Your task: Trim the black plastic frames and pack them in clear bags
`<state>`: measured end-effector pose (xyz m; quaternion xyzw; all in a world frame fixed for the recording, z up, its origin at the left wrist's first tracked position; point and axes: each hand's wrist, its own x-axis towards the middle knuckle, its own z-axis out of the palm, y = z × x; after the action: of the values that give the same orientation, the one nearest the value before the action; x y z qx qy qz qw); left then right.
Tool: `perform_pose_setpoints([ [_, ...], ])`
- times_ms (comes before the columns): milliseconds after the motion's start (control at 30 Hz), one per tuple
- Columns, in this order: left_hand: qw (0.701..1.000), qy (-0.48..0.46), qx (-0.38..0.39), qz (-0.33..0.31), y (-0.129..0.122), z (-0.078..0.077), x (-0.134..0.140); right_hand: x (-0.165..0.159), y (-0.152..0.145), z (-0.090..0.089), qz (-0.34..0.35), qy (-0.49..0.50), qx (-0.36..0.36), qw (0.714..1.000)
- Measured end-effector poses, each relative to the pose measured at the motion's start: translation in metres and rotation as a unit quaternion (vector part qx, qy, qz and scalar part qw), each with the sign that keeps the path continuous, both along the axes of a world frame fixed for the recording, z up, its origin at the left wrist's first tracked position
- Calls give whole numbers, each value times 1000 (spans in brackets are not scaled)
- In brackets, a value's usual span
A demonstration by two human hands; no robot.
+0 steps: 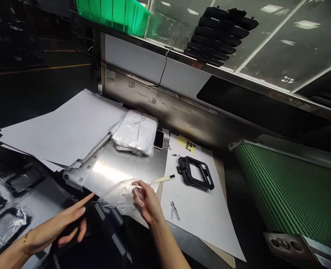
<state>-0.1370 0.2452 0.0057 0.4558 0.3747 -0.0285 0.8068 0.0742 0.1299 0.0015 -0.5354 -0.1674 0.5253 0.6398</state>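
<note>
In right hand [146,201], clear bag [120,194] leftward.

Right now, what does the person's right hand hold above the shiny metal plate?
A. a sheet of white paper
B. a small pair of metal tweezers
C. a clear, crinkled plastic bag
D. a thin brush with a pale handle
C: the right hand pinches a clear, crinkled plastic bag by its edge, while the small metal tweezers and the thin pale-handled brush lie untouched on the large white paper sheet.

no legible text | small QR-style label stickers [131,84] on metal back panel, upper centre: unreadable | printed sheet [83,172] with code squares, left centre: too small to read
</note>
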Motion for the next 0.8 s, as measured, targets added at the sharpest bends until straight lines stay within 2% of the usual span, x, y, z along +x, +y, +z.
perform_pose_setpoints([
  [67, 993, -5, 24, -117, -3, 0, 14, -7, 4, 11, 64, -64, -5, 996],
  [100, 990, -7, 26, -136, -5, -2, 21, -11, 3, 18, 98, -105, -5, 990],
  [167, 990, -12, 29, -137, -8, -8, 31, -19, -4, 32, 150, -203, -1, 968],
  [267, 991, -5, 47, -124, -11, -14, 30, -27, -31, 44, 166, -361, -1, 918],
  [367, 993, 13, 63, -102, -13, -12, 17, -37, -69, 31, 145, -470, -20, 870],
  [467, 993, 21, 66, -97, -14, -8, 6, -54, -98, 2, 129, -519, -18, 845],
  [567, 994, 25, 62, -83, -13, -7, 2, -80, -104, -25, 147, -514, 27, 845],
  [633, 995, 31, 56, -70, -13, -7, 1, -97, -94, -32, 169, -490, 68, 852],
  [700, 996, 37, 49, -63, -13, -7, -1, -110, -77, -31, 177, -467, 92, 862],
  [800, 997, 38, 47, -50, -15, -8, -3, -120, -43, -19, 169, -424, 77, 886],
])
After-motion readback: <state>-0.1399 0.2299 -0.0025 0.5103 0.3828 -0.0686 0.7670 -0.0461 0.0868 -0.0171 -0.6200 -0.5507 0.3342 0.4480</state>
